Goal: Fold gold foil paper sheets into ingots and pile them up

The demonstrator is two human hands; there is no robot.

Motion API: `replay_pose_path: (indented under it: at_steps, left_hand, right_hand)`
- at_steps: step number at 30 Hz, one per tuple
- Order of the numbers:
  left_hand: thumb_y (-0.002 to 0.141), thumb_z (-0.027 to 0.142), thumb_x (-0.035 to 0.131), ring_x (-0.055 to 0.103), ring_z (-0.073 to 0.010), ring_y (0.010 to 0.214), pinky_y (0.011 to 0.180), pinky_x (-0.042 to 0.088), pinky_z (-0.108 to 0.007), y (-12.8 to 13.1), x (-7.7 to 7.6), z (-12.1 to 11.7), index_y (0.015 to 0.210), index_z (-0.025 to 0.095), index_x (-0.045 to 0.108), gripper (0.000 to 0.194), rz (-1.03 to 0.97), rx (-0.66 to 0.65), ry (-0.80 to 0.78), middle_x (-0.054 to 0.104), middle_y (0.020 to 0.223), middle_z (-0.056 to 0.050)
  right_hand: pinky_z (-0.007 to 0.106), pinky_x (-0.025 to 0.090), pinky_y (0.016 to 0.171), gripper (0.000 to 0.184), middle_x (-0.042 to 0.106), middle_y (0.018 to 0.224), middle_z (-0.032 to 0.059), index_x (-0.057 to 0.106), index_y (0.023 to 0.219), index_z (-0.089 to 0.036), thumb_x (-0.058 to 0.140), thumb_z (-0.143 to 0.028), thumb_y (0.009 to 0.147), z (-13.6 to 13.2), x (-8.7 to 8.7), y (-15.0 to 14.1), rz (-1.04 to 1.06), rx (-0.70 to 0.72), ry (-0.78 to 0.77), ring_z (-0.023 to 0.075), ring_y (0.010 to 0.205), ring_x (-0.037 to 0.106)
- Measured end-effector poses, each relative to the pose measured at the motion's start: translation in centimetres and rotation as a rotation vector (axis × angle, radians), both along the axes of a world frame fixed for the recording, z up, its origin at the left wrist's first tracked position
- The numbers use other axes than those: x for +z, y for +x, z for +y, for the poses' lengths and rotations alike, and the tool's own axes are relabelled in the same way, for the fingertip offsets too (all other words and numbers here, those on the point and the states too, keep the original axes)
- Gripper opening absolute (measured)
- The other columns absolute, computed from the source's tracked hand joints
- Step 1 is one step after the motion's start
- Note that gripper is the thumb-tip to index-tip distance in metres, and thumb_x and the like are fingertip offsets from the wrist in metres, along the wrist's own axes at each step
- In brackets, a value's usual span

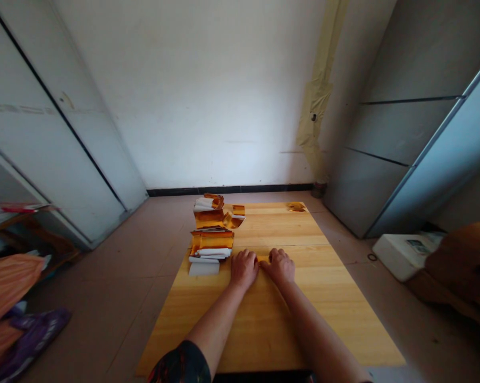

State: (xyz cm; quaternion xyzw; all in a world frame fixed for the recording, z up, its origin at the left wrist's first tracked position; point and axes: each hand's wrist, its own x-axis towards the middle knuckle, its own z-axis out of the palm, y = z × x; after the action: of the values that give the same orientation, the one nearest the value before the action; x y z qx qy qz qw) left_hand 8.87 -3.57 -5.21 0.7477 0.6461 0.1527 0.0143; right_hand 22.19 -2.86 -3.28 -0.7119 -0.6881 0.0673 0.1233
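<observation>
A small room with a plain white wall (200,90) at the far end, edged by a black skirting strip, and a beige tiled floor (116,255). Tall grey cabinet doors (64,133) stand along the left, and more grey cabinet doors (403,143) along the right. An orange cloth bundle (4,287) and a purple bag (32,335) sit at lower left, and a white box (403,255) lies on the floor at right.

A long counter (295,319) of pale yellow wood runs away from the viewer down the middle. Two loose stacks of gold-foil and white paper (211,239) line up along its left half, and a crumpled gold scrap (295,207) lies at the far corner.

Two bare forearms reach forward, one from a dark patterned sleeve (179,364). The left hand (243,268) and right hand (278,266) rest palm down, close together, knuckles up. Between their fingertips, just right of the nearest stack, a small strip of gold foil (262,258) shows; it seems to lie crosswise, but its ends are hidden. Both hands touch it equally, and whether they grip it cannot be told.
</observation>
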Motion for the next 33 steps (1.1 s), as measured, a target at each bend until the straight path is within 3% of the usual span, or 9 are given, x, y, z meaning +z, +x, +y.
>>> replay_pose_path:
  at_steps: [6,15,25,33]
  left_hand:
    - [0.082,0.028,0.054,0.053,-0.0206,0.092,0.076,0.035,-0.032,0.0,-0.1,0.2,0.087,0.021,0.058,0.009,-0.022,0.018,-0.017,0.059,0.093,-0.004]
    - [0.083,0.022,0.054,0.052,-0.0188,0.097,0.080,0.035,-0.030,-0.8,-0.2,0.3,0.091,0.023,0.061,0.010,-0.080,-0.030,-0.064,0.059,0.096,-0.003]
    - [0.083,0.012,0.049,0.052,-0.0173,0.097,0.084,0.037,-0.029,-1.7,0.0,0.2,0.092,0.024,0.065,0.022,-0.137,-0.103,-0.083,0.060,0.096,-0.003]
    - [0.080,0.005,0.047,0.054,-0.0155,0.096,0.084,0.038,-0.027,-2.0,-0.5,0.3,0.093,0.024,0.065,0.029,-0.173,-0.122,-0.076,0.061,0.095,-0.002]
  right_hand:
    - [0.027,0.037,0.069,0.028,0.060,0.093,0.0060,0.058,0.088,-0.021,0.064,-0.043,0.072,0.2,0.1,0.0,0.027,-0.017,-0.033,0.0202,0.089,0.057]
    - [0.021,0.035,0.064,0.013,0.059,0.090,0.0047,0.062,0.085,-0.018,0.060,-0.021,0.073,1.4,-1.1,2.1,0.197,0.043,-0.097,0.0134,0.077,0.056]
    - [0.018,0.038,0.067,0.028,0.064,0.088,0.0044,0.068,0.086,-0.017,0.052,-0.004,0.067,2.0,-1.5,3.4,0.242,0.095,-0.102,0.0132,0.080,0.057]
    - [0.018,0.039,0.071,0.031,0.067,0.088,0.0041,0.069,0.084,-0.018,0.047,-0.002,0.069,2.3,-1.7,3.9,0.235,0.105,-0.096,0.0134,0.082,0.059]
